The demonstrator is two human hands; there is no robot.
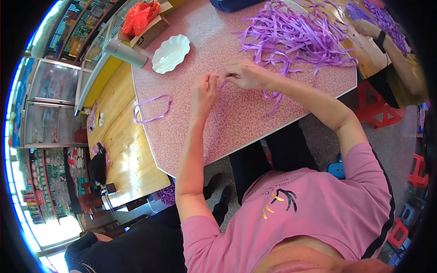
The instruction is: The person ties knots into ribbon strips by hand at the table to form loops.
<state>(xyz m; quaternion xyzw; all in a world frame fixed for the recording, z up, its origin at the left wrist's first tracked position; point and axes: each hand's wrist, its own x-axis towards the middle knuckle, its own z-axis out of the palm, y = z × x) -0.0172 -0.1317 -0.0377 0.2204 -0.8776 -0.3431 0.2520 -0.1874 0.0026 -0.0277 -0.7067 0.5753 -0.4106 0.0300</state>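
Above the pink speckled tabletop, my left hand (205, 94) and my right hand (246, 74) are raised close together, fingers pinched. A short bit of purple ribbon (223, 84) shows between them, at the right fingertips; most of it is hidden or blurred. Left of my left hand, a purple ribbon loop (153, 109) lies on the table. Beyond my right hand spreads a large tangled pile of purple ribbons (291, 38), with a few strands trailing under my right forearm.
A white scalloped dish (171, 53), a grey cylinder (125, 52) and a cardboard box (150, 32) with a red plastic bag (140, 18) stand at the far left. A wooden table (120, 136) adjoins. Another person's arm (400, 63) is at upper right; a dark-clothed person sits lower left.
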